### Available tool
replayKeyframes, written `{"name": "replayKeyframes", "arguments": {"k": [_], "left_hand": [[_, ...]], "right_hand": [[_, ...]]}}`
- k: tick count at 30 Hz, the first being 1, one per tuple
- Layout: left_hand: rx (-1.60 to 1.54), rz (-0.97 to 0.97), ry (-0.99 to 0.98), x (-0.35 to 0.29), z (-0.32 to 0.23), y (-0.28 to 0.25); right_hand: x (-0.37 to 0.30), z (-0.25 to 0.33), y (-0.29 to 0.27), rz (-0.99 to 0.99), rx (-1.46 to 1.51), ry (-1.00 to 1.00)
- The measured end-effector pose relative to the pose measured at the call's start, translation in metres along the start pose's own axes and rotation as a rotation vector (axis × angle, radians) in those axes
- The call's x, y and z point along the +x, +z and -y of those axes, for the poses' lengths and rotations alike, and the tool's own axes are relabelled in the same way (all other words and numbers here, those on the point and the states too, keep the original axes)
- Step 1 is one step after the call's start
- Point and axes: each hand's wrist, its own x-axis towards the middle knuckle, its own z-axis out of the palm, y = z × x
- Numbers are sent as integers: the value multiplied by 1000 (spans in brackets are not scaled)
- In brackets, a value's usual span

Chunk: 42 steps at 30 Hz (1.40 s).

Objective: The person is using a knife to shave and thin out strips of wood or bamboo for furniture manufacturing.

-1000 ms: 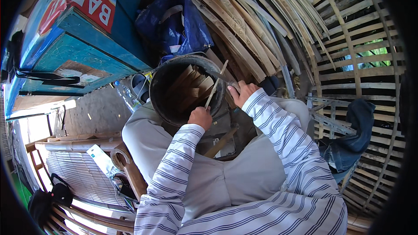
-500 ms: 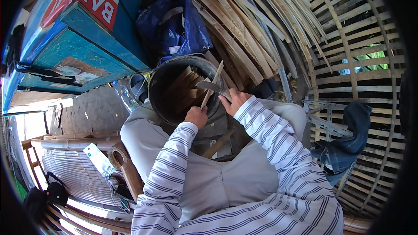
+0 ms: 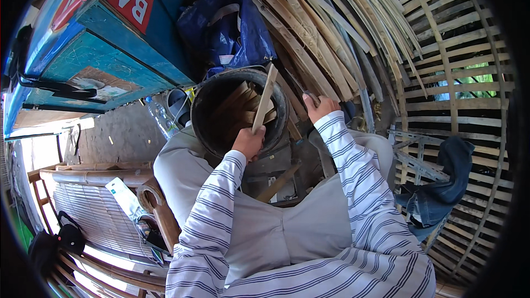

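Note:
My left hand [image 3: 249,142] is closed round the lower end of a flat, pale wooden strip [image 3: 266,97]. The strip stands up at a slant over the right side of a black bucket [image 3: 196,127]. Inside the bucket lie several short wooden pieces [image 3: 238,101]. To the right of the bucket, apart from the strip, my right hand [image 3: 323,108] grips a knife [image 3: 313,99]. Only a small dark part of the knife shows at the fingers; its blade is hard to make out here.
Long wooden slats [image 3: 314,49] lie stacked beyond the bucket. A blue plastic bag [image 3: 248,38] sits behind it, and a blue box [image 3: 118,69] stands at the left. A plastic bottle [image 3: 157,117] is beside the bucket. Denim cloth [image 3: 455,171] hangs by the slatted wall [image 3: 469,116].
My right hand has moved right and away from the strip with the knife. My left hand has shifted slightly left, and the strip stands higher, its broad face more visible.

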Motion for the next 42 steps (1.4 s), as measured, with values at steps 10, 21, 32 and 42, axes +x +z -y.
{"name": "replayKeyframes", "arguments": {"k": [10, 21, 32, 42], "left_hand": [[-283, 178, -39, -12, -18, 0], [-315, 198, -145, -15, -15, -7], [-216, 174, -107, -18, -16, -1], [-272, 224, -116, -21, -22, 0]], "right_hand": [[-21, 37, 9, 60, 33, -337], [-41, 55, -4, 213, -182, -406], [-4, 30, 16, 102, -110, -169], [25, 22, 30, 88, -104, 75]]}}
